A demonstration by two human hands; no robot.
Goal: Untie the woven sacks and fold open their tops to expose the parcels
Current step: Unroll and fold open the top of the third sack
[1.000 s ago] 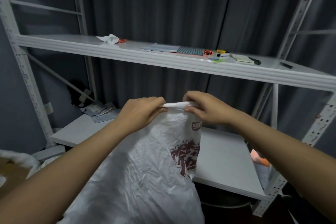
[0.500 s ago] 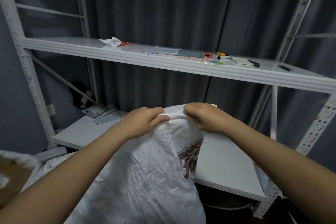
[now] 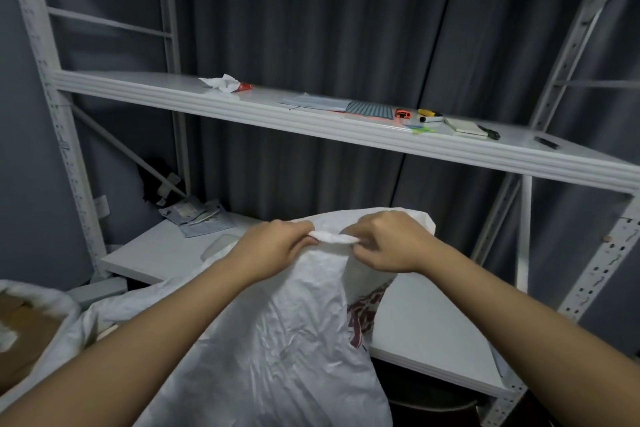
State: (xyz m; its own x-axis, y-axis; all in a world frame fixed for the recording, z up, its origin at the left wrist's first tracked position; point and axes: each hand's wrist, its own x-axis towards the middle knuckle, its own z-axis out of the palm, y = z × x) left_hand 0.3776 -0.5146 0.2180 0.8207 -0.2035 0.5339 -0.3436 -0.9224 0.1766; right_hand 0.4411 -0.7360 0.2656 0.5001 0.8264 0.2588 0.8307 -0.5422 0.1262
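Head view, only 1 camera. Left hand [image 3: 273,246] and right hand [image 3: 388,243] each pinch the twisted top edge [image 3: 332,238] of the white woven sack [image 3: 277,340], both with fingers curled onto that rolled strip, hands close together. Sack stands in front of the lower shelf [image 3: 433,329], neck lifted, red print on its right side. No tie visible at the neck; can't tell if it's fully undone. Top not folded down, no parcels exposed here. 2nd sack [image 3: 52,302] at far left looks already rolled open, brown contents showing. Estimate: 1 done, this 1 mid-opening, fold-back left.
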